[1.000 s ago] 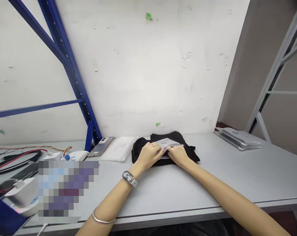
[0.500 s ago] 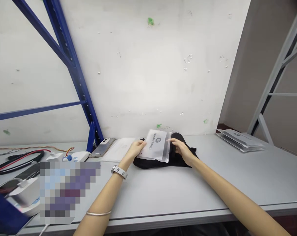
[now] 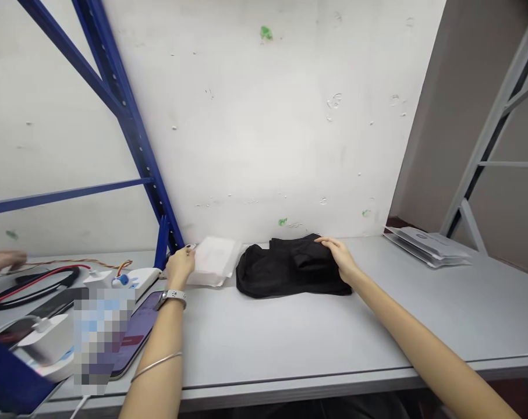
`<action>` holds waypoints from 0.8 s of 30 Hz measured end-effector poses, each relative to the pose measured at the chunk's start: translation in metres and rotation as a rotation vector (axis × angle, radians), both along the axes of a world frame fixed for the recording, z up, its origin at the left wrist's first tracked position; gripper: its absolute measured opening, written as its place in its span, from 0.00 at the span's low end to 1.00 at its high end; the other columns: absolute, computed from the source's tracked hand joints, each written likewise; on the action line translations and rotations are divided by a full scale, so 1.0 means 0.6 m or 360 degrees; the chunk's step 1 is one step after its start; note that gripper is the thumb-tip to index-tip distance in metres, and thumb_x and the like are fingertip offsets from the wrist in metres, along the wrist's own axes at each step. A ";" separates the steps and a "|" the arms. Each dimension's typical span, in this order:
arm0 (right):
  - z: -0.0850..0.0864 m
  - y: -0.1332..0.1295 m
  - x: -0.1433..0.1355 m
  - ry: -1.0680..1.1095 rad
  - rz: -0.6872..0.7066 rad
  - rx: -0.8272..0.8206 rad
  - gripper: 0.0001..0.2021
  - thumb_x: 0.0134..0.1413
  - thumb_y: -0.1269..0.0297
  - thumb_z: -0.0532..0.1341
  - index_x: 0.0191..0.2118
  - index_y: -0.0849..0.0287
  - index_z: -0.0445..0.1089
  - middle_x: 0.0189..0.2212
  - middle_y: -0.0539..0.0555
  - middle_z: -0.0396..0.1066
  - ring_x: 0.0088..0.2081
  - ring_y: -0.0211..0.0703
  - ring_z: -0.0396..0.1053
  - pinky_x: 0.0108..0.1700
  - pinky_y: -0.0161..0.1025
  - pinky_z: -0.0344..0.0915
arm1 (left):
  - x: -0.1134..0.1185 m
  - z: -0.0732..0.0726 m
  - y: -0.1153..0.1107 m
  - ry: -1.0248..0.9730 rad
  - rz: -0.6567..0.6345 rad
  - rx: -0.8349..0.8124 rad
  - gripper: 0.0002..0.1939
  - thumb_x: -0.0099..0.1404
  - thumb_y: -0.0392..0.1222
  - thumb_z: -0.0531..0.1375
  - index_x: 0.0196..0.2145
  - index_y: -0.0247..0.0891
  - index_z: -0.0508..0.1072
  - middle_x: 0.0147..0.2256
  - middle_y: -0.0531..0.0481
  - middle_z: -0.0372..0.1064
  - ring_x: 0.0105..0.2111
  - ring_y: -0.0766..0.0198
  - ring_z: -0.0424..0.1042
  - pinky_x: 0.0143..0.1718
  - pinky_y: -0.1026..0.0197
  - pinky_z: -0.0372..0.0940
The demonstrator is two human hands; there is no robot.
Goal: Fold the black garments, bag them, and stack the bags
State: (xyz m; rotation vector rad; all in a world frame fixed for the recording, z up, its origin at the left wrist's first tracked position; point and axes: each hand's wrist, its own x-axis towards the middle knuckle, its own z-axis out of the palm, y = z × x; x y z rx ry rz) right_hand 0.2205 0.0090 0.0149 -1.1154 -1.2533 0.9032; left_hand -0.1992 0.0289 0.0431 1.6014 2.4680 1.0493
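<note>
My left hand (image 3: 180,266) is closed at the left edge of a frosted plastic zip bag (image 3: 214,259), low over the back of the table and beside the phone there, which it mostly covers. The bag's printed side does not show. A folded black cloth item (image 3: 272,270), perhaps a garment, lies flat in the middle of the table. My right hand (image 3: 341,256) rests at its upper right edge with the fingers stretched out over the fabric; the thumb is hidden.
Several packed frosted bags (image 3: 429,247) lie stacked at the back right. At left are a power strip (image 3: 145,279), chargers, cables (image 3: 36,291) and a phone (image 3: 135,337) beside a blurred patch. Another person's hand (image 3: 4,262) shows at the left edge. A blue rack post (image 3: 137,134) stands behind.
My left hand has carried the printed bag left, off the black cloth, towards the other bags. My right hand has let go of the bag and moved slightly right onto the cloth. Another person's hand has appeared.
</note>
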 end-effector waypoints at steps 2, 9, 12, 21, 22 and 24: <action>0.004 0.000 0.004 -0.0071 -0.0004 0.0030 0.13 0.51 0.60 0.53 0.37 0.55 0.73 0.45 0.53 0.73 0.50 0.48 0.66 0.52 0.42 0.60 | -0.004 -0.006 -0.003 0.0052 0.0074 -0.0084 0.14 0.62 0.37 0.52 0.41 0.31 0.72 0.36 0.33 0.72 0.38 0.45 0.71 0.34 0.52 0.62; 0.004 -0.007 -0.012 -0.0223 0.0252 0.0120 0.17 0.56 0.59 0.52 0.48 0.49 0.71 0.55 0.49 0.66 0.59 0.45 0.58 0.61 0.45 0.51 | 0.043 -0.009 0.004 0.0590 -0.0087 0.0004 0.20 0.63 0.31 0.48 0.51 0.35 0.68 0.50 0.34 0.67 0.52 0.42 0.64 0.48 0.39 0.58; 0.004 -0.012 -0.020 -0.0211 0.0434 0.0189 0.19 0.56 0.57 0.55 0.53 0.45 0.67 0.59 0.47 0.61 0.62 0.45 0.53 0.64 0.46 0.47 | 0.101 -0.001 0.006 0.0399 -0.0471 0.0244 0.17 0.65 0.37 0.49 0.50 0.36 0.69 0.48 0.39 0.70 0.50 0.50 0.67 0.51 0.47 0.60; 0.017 -0.024 -0.025 -0.0188 0.0642 0.0254 0.24 0.51 0.64 0.58 0.56 0.44 0.64 0.60 0.45 0.60 0.62 0.45 0.52 0.64 0.47 0.47 | 0.264 0.009 -0.058 0.0060 -0.1599 0.0272 0.25 0.64 0.55 0.55 0.57 0.48 0.63 0.58 0.50 0.60 0.58 0.55 0.58 0.58 0.52 0.55; 0.018 -0.022 -0.022 -0.0186 0.0609 0.0243 0.24 0.50 0.66 0.57 0.54 0.45 0.65 0.58 0.46 0.62 0.60 0.45 0.56 0.61 0.46 0.52 | 0.265 0.007 -0.060 0.0147 -0.1626 0.0245 0.24 0.62 0.54 0.57 0.55 0.48 0.66 0.57 0.50 0.62 0.58 0.53 0.59 0.58 0.51 0.55; 0.018 -0.016 -0.013 -0.0241 0.0448 0.0172 0.22 0.47 0.68 0.56 0.51 0.47 0.67 0.53 0.48 0.67 0.54 0.45 0.63 0.56 0.44 0.58 | 0.258 -0.002 -0.055 0.0299 -0.1630 0.0163 0.20 0.59 0.51 0.61 0.49 0.45 0.71 0.52 0.49 0.68 0.53 0.52 0.64 0.55 0.51 0.57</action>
